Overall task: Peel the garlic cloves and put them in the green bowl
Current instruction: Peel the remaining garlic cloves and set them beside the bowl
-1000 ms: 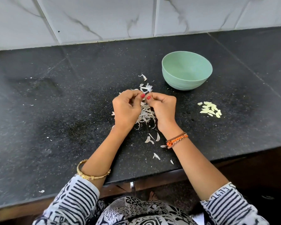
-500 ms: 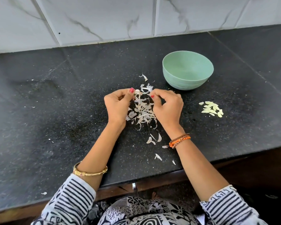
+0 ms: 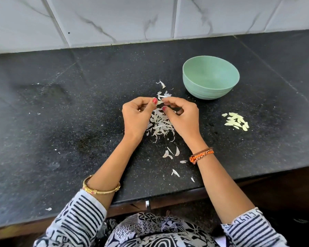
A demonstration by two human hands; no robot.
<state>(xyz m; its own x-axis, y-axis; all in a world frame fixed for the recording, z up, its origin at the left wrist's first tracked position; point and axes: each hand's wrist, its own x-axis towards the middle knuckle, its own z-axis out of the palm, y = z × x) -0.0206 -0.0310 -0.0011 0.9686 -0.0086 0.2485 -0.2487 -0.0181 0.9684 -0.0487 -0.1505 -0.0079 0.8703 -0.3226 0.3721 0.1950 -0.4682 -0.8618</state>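
Both hands hover over a heap of white garlic skins [image 3: 160,124] on the black counter. My left hand [image 3: 136,116] and my right hand [image 3: 182,116] pinch one small pale garlic clove [image 3: 160,102] between thumbs and fingertips, close together. The clove is mostly hidden by the fingers. The green bowl [image 3: 210,77] stands upright beyond my right hand and looks empty. A small pile of peeled pale yellow cloves [image 3: 236,121] lies on the counter to the right of my right hand, in front of the bowl.
Loose skin flakes [image 3: 171,153] are scattered toward the counter's front edge [image 3: 168,198]. A white marble-tiled wall [image 3: 150,18] rises behind the black counter [image 3: 61,122]. A few tiny scraps lie on the left part.
My hands drew apart half a second ago, then came together again around the clove. The bowl and the peeled pile have stayed put.
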